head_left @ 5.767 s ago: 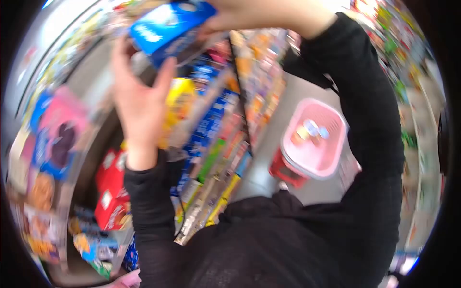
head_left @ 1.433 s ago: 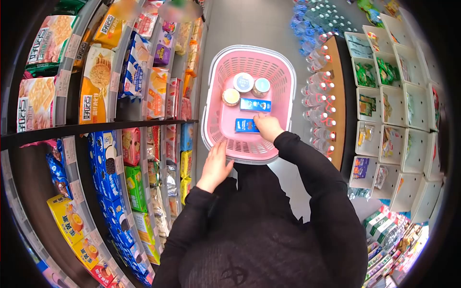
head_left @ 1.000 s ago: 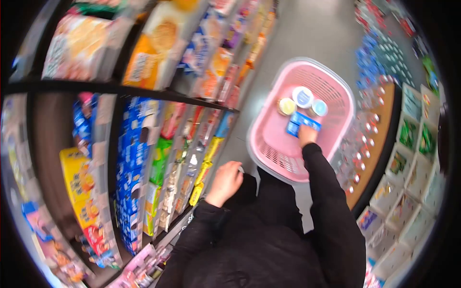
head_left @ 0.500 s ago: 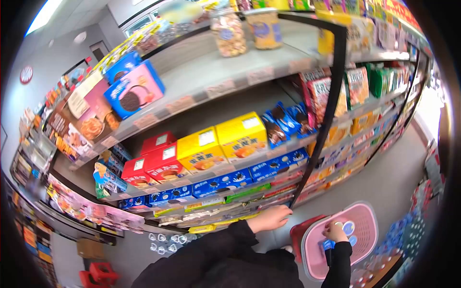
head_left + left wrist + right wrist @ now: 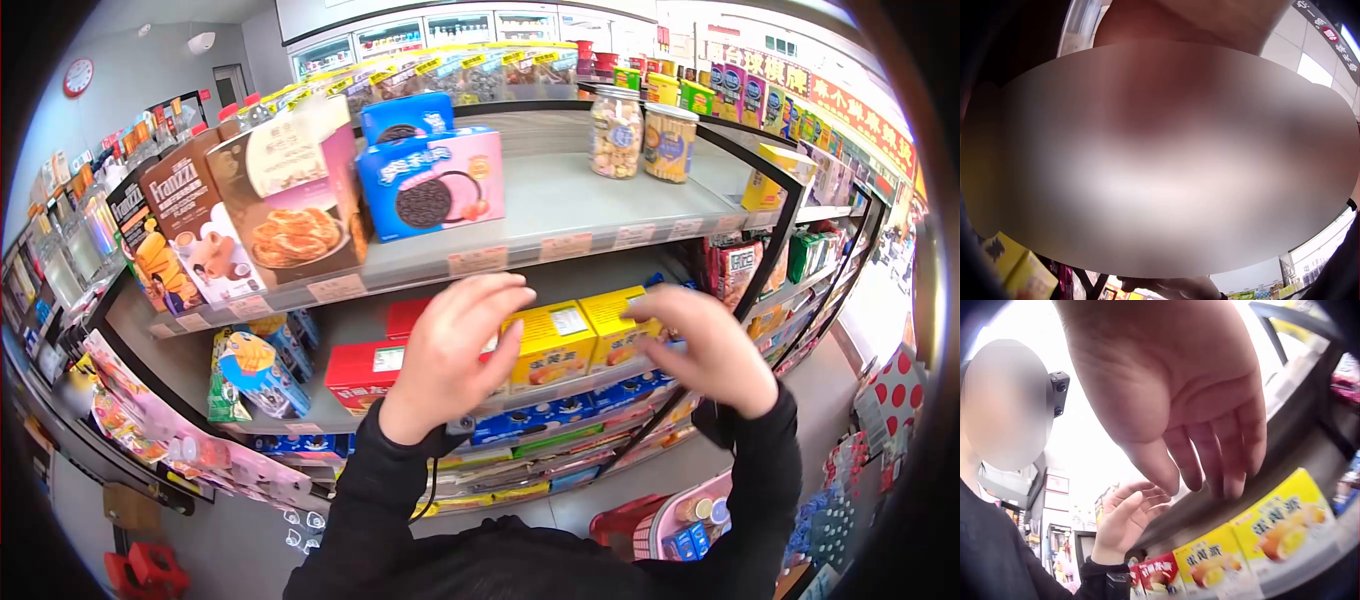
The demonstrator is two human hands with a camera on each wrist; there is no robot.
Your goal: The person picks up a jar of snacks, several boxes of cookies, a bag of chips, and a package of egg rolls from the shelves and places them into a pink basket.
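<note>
Both hands are empty, their fingers loosely bent and the thumbs apart: the left hand point(image 5: 450, 350) hovers in front of the red boxes and the right hand point(image 5: 712, 350) near the right end of the yellow ones. No contact with any box shows.

Between and behind the hands, two bright yellow cardboard boxes point(image 5: 550, 352) sit side by side on the grey middle shelf point(image 5: 318, 405). Their fronts carry dark characters over a picture of golden round pies with yellow filling; a white label lies on top of each. The right wrist view shows both fronts upright and facing out, edges crisp.

Just left of them is a glossy red cardboard box point(image 5: 360, 375), with another red box behind it. Blue printed packets point(image 5: 540, 418) line the level below. Above stand a blue-and-pink cookie box point(image 5: 435, 185) and two clear lidded jars point(image 5: 615, 135). At lower right, a pink plastic basket point(image 5: 645, 537) holds small blue boxes point(image 5: 686, 543) and round-lidded tubs.
</note>
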